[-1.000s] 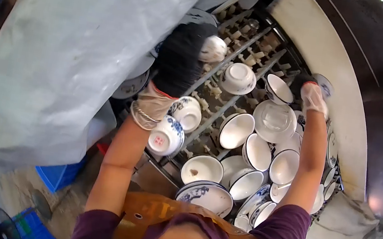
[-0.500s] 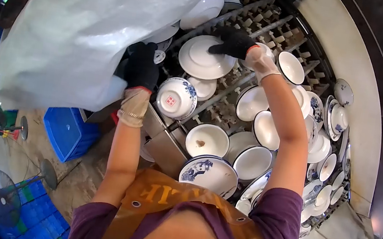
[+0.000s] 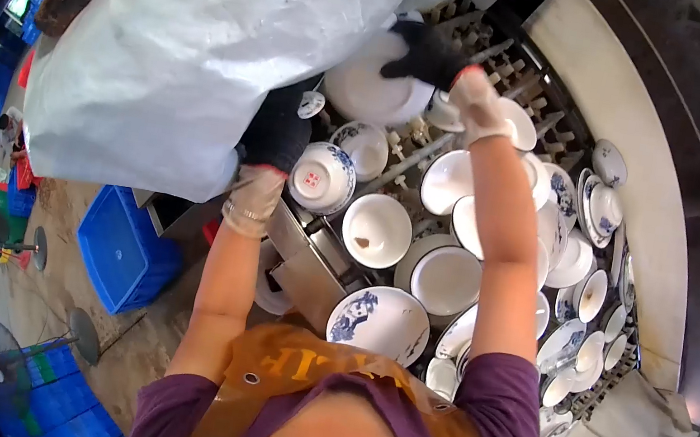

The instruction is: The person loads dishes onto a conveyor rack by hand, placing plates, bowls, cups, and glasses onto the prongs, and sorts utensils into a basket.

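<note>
My right hand [image 3: 426, 55], in a black glove with a clear plastic cuff, grips the upper right rim of a white plate [image 3: 369, 84], thumb on its face. The plate is slightly blurred. My left hand [image 3: 280, 130], gloved the same way, is by the plastic sheet's edge. A small white piece with a blue pattern [image 3: 311, 104] sticks out at its fingers, which are partly hidden. Just below it lies an upturned blue-patterned bowl [image 3: 322, 179] with a red mark. A patterned small bowl [image 3: 361, 149] sits below the plate.
A pegged rack [image 3: 538, 97] carries several white bowls [image 3: 377, 230] and blue-patterned plates [image 3: 379, 324]. Grey plastic sheeting [image 3: 184, 55] hangs over the left side. A blue bin [image 3: 125, 252] stands on the floor; a fan [image 3: 4, 351] is at lower left.
The white plate has moved up and left with my right hand, partly under the sheet's edge, uncovering the small bowl. My left hand and the small patterned piece have shifted right.
</note>
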Demonstrator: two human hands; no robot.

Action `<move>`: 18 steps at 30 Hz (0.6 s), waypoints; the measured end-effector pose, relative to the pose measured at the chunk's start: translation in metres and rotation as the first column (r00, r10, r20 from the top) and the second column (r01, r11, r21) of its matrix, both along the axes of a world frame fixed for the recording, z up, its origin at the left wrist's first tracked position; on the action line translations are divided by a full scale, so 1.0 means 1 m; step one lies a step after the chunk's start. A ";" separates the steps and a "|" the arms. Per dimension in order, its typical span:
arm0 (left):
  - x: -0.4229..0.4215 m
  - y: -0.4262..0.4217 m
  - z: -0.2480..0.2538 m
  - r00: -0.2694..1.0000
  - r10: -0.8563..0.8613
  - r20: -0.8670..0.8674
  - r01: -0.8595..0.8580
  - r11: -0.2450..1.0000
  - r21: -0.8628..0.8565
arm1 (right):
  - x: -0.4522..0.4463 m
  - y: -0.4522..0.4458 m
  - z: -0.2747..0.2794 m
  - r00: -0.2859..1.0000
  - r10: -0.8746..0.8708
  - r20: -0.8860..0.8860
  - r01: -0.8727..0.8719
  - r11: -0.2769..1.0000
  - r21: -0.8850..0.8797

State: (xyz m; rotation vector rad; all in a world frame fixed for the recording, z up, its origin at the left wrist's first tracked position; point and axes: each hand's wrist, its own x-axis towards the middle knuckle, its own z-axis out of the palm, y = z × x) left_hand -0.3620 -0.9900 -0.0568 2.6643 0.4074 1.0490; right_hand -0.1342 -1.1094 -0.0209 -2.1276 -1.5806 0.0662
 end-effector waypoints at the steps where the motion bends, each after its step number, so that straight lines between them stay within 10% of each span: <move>1: -0.010 -0.022 0.030 0.983 0.021 -0.182 -0.039 0.995 -0.095 | 0.005 0.001 0.008 0.988 0.052 0.149 -0.051 0.999 -0.015; 2: -0.016 -0.039 0.050 0.933 0.022 -0.358 -0.093 0.979 -0.182 | 0.013 0.003 0.008 0.950 0.106 0.293 -0.098 0.994 -0.041; 4: -0.012 -0.025 0.005 0.982 -0.020 -0.187 0.009 0.998 -0.055 | 0.032 0.018 -0.022 0.907 0.111 0.406 -0.104 0.994 -0.039; 7: -0.002 -0.031 -0.005 0.967 0.083 -0.239 -0.075 0.996 0.044 | 0.014 0.020 -0.016 0.796 -0.177 0.579 0.273 0.958 -0.082; 14: -0.031 -0.048 -0.018 0.999 -0.033 -0.020 0.033 0.999 -0.029 | -0.075 0.121 -0.056 0.964 0.073 0.256 -0.109 0.986 0.128; 18: -0.071 -0.066 -0.035 0.952 -0.003 -0.307 -0.084 0.959 -0.270 | -0.073 0.175 -0.085 0.970 -0.023 0.240 -0.005 0.993 0.118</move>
